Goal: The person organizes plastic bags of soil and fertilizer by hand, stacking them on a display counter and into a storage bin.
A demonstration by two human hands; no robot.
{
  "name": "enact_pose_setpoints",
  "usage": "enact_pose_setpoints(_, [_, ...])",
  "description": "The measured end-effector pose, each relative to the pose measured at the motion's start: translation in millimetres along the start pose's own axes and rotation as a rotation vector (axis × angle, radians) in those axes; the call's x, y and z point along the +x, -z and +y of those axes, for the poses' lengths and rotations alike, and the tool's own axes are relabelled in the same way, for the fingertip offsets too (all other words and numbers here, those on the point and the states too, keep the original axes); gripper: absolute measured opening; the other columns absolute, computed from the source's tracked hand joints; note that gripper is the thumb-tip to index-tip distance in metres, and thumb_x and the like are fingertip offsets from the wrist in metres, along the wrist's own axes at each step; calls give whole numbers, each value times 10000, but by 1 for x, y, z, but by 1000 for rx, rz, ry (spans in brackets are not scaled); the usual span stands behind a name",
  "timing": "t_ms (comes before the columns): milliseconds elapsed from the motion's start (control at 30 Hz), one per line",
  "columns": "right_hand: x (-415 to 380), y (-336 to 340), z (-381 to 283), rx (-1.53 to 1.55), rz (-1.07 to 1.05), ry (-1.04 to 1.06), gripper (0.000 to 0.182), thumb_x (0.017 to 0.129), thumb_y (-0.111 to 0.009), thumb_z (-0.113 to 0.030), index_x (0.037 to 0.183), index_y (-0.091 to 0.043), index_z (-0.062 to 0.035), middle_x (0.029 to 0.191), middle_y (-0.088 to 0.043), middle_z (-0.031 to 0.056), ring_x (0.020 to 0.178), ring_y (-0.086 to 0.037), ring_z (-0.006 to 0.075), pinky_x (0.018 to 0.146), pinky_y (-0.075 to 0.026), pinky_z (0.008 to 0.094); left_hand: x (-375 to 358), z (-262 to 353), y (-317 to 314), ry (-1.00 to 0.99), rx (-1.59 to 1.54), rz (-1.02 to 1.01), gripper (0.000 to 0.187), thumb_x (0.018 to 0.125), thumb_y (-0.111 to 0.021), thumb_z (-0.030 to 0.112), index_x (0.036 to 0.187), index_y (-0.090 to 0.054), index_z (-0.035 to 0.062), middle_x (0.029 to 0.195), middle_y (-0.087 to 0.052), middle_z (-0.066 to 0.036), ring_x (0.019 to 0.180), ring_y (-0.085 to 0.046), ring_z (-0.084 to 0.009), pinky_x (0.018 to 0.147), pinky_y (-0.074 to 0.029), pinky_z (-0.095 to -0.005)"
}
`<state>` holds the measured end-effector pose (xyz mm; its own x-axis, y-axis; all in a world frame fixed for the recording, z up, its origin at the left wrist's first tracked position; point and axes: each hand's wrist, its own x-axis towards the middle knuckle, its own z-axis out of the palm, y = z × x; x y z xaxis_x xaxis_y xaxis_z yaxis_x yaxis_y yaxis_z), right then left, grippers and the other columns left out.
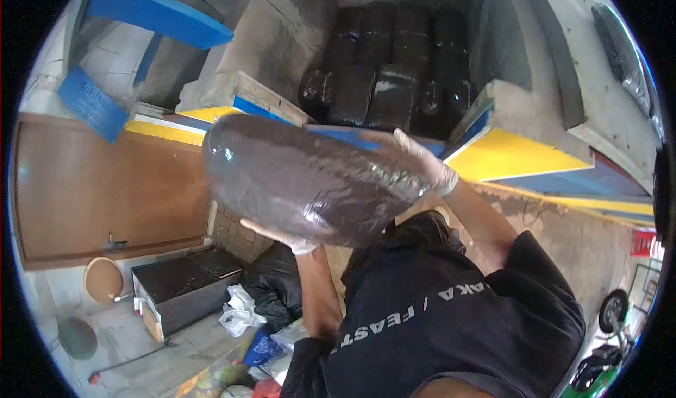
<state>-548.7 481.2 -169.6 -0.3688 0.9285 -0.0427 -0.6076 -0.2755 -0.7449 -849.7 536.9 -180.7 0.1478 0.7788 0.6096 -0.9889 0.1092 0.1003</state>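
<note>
Head view: bundle (pixel 299 176) (dark, glossy) against left hand (pixel 283 237)

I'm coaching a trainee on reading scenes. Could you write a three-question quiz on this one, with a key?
1. True or false: the left hand and right hand both touch the dark wrapped bundle.
2. Which colour is the door?
A) Green
B) Brown
C) White
3. Fill in the blank: the wrapped packages between the concrete walls are ____ in colour.

Key: 1. True; 2. B; 3. black
</note>
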Motion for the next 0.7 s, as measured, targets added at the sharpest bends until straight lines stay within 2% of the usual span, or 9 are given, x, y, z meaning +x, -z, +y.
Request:
enact_pose_setpoints(67, [17,-32,3,68,57,71,965,1007,-440,-741,1671,-214,-78,1692,-248,241,1567,-254,346,1271,-236,498,27,-3,-3,21,923,804,968,974,-335,807,1670,-176,154,1714,-219,-133,1543,-260,-359,1284,-193,-577])
enact_pose_setpoints(133, [39,-41,16,69,67,126,966,1007,-452,-734,1674,-205,-80,1704,-239,212,1571,-251,323,1275,-233,483,44,6,22,36,1072,752,1080,914,-401,866,1658,-218,106,1710,-218,-126,1537,-262,-364,1274,-199,-575])
enact_pose_setpoints(200, [47,-53,25,99,93,159,967,1007,-464,-727,1677,-197,-83,1715,-230,182,1576,-247,299,1279,-231,469,49,20,31,286,927,725,1082,908,-420,869,1662,-218,120,1709,-215,-121,1531,-273,-367,1264,-221,-573])
enact_pose_setpoints(267, [47,-73,16,15,199,88,1004,1009,-348,-774,1675,-180,-42,1743,-181,114,1594,-205,240,1299,-163,412,59,20,35,332,855,789,1053,920,-429,855,1660,-242,130,1690,-266,-128,1516,-302,-361,1246,-262,-562])
enact_pose_setpoints(400, [61,-39,44,34,219,113,1057,975,-507,-744,1675,-165,-29,1727,-222,127,1580,-238,266,1293,-186,420,70,24,66,537,642,758,974,939,-482,809,1630,-317,142,1616,-370,-108,1454,-379,-324,1201,-342,-544])
enact_pose_setpoints(433, [65,-35,41,0,168,106,1067,947,-656,-634,1669,-172,-15,1709,-255,155,1565,-265,283,1288,-208,426,73,22,73,596,616,738,961,943,-494,798,1622,-331,139,1604,-389,-105,1442,-397,-317,1195,-354,-531])
enact_pose_setpoints(533, [67,-35,39,-178,294,37,1096,889,-791,-488,1662,-184,-1,1697,-271,179,1556,-278,290,1284,-220,423,85,19,82,722,582,716,921,952,-524,766,1600,-371,130,1577,-439,-96,1413,-440,-306,1176,-384,-509])
enact_pose_setpoints(567, [69,-38,51,7,349,67,1101,840,-867,-358,1647,-216,12,1650,-355,183,1519,-346,280,1259,-278,409,90,20,84,767,582,726,893,958,-542,746,1584,-397,125,1561,-470,-90,1398,-466,-301,1164,-401,-500])
enact_pose_setpoints(700, [74,-45,81,1,524,89,1019,822,-865,-215,1624,-274,3,1512,-521,106,1391,-491,215,1171,-390,364,105,25,103,933,551,727,877,957,-566,730,1573,-418,124,1534,-502,-96,1368,-501,-300,1139,-436,-494])
